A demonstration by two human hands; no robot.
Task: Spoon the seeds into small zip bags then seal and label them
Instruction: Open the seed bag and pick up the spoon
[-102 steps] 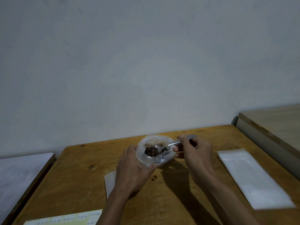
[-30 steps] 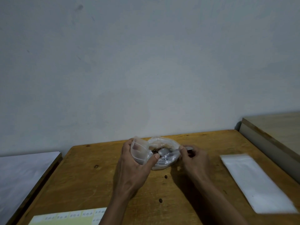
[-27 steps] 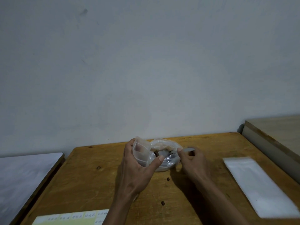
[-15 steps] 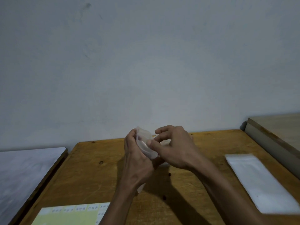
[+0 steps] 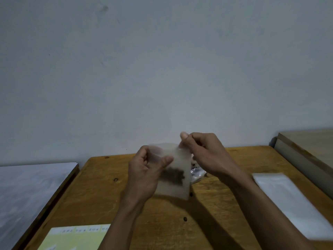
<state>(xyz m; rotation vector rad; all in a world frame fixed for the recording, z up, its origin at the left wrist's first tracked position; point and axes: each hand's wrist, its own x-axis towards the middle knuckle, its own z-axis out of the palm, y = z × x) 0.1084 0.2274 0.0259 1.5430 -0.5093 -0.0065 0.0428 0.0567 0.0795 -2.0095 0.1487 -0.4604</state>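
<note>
The table (image 5: pixel 100 199) has bare wood at left, between its edge and the hands; a label sheet (image 5: pixel 75 239) lies at the near edge, and spare bags (image 5: pixel 288 199) lie near the right edge. Both hands hold a bag (image 5: pixel 173 170) upright above the middle (blurred), seeds (image 5: pixel 173 175) dark inside. The left hand (image 5: pixel 144 174) pinches its upper left; the right hand (image 5: pixel 203 154) has its grip pressed on the top right corner.

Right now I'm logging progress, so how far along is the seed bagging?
Done: seeds are inside the small bag. In hand: the left hand and right hand hold the bag up by its top edge, apparently to press it shut; blur hides the seal. Left: a label from the label sheet, and the pile of empty bags.
</note>
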